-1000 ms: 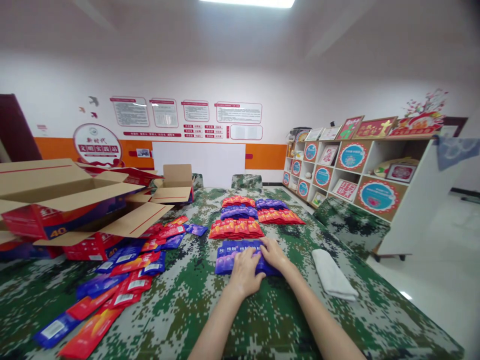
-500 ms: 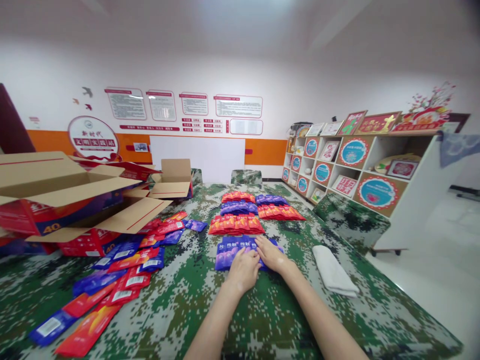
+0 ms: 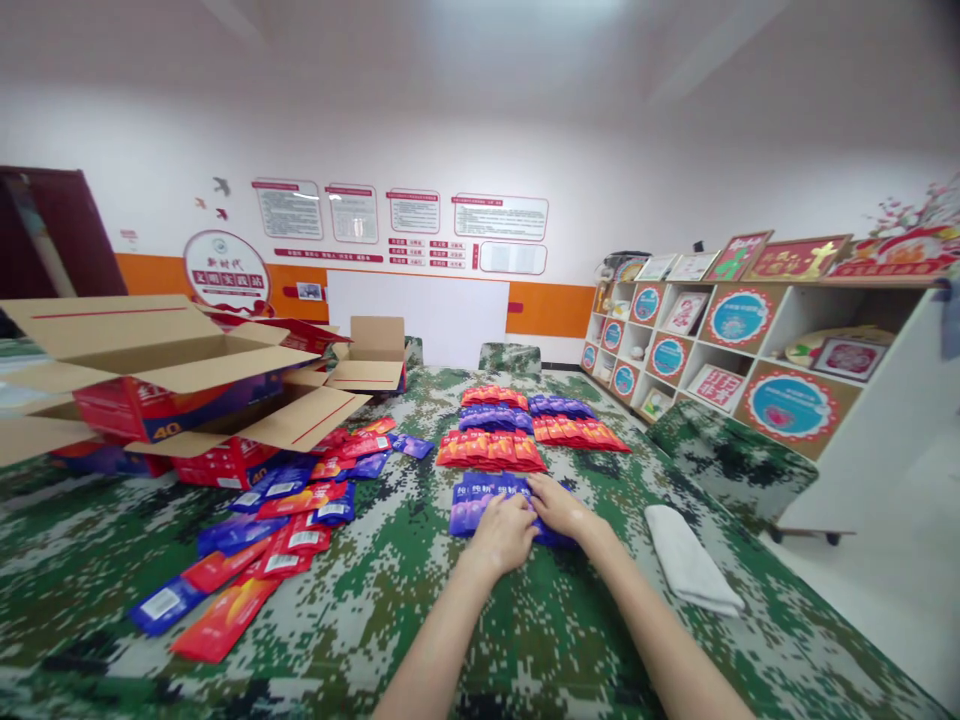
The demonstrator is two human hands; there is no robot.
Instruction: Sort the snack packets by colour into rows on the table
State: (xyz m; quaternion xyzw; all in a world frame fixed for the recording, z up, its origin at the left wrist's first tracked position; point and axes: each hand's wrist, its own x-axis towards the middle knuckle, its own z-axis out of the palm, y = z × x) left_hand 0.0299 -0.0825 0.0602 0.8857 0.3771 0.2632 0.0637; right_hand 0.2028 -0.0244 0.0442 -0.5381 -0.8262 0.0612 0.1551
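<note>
Both my hands rest on a row of purple packets (image 3: 480,497) lying on the camouflage tablecloth (image 3: 390,610). My left hand (image 3: 504,533) lies flat on the row's near edge, fingers stretched out. My right hand (image 3: 559,506) presses flat on the row's right part, fingers spread. Beyond this row lie neat rows of red packets (image 3: 491,451), more purple packets (image 3: 493,418) and another red row (image 3: 577,432).
A loose heap of red and purple packets (image 3: 277,520) spreads over the left of the table. Open cardboard boxes (image 3: 161,385) stand at the far left. A folded white cloth (image 3: 690,570) lies on the right. A shelf unit (image 3: 757,370) stands by the right wall.
The camera has turned slightly left, so everything sits further right in view. My hands stay on the purple row with little movement.
</note>
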